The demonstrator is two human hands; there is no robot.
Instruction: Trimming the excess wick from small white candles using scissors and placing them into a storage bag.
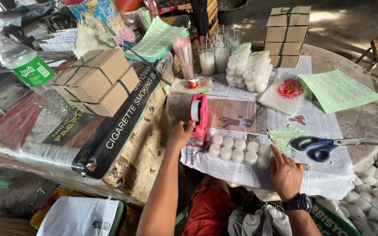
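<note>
A pack of several small white candles (238,150) in clear wrap lies on newspaper (241,175) at the near table edge. My left hand (180,133) grips the side of a pink tape dispenser (200,119) that stands just left of the pack. My right hand (285,174), with a black watch on its wrist, presses flat on the right end of the pack, index finger pointing up along it.
Blue-handled scissors (324,145) and green paper slips (283,137) lie to the right. Wrapped candle packs (248,70), glass candles (213,59), a stack of cardboard boxes (286,35), a strapped box bundle (96,81), a green-labelled plastic bottle (20,59) and loose white candles (375,196) surround them.
</note>
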